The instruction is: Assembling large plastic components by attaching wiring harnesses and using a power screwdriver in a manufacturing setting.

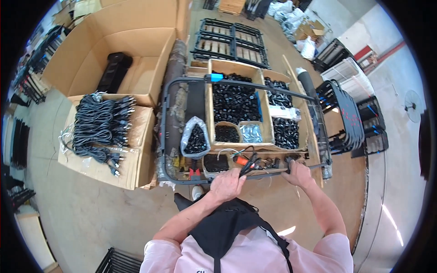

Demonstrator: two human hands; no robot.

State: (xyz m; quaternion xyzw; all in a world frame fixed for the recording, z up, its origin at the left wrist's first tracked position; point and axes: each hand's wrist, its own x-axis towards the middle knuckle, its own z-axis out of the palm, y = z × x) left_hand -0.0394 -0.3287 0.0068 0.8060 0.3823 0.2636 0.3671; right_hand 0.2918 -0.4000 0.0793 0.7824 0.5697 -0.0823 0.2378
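Note:
My left hand (pixel 227 184) is closed at the near edge of the bench. A narrow black piece with long arms (pixel 248 164) stands up out of its grip; its exact kind is hard to make out. Just behind it lie an orange-handled tool (pixel 240 160) and a pale cable. Farther right, the fingers of my right hand (pixel 299 174) are bent down by a small black part (pixel 290 159), and the fingertips are partly hidden. A black tubular metal frame (pixel 246 83) with rounded corners lies across the bench, its near rail close to both hands.
Cardboard boxes (pixel 211 107) of small black parts fill the bench middle, beside a plastic bag (pixel 195 136) of similar parts. Bundled black power cords (pixel 98 127) lie on cardboard at left, before a big open carton (pixel 141 68). Black frames (pixel 341 113) stand at right.

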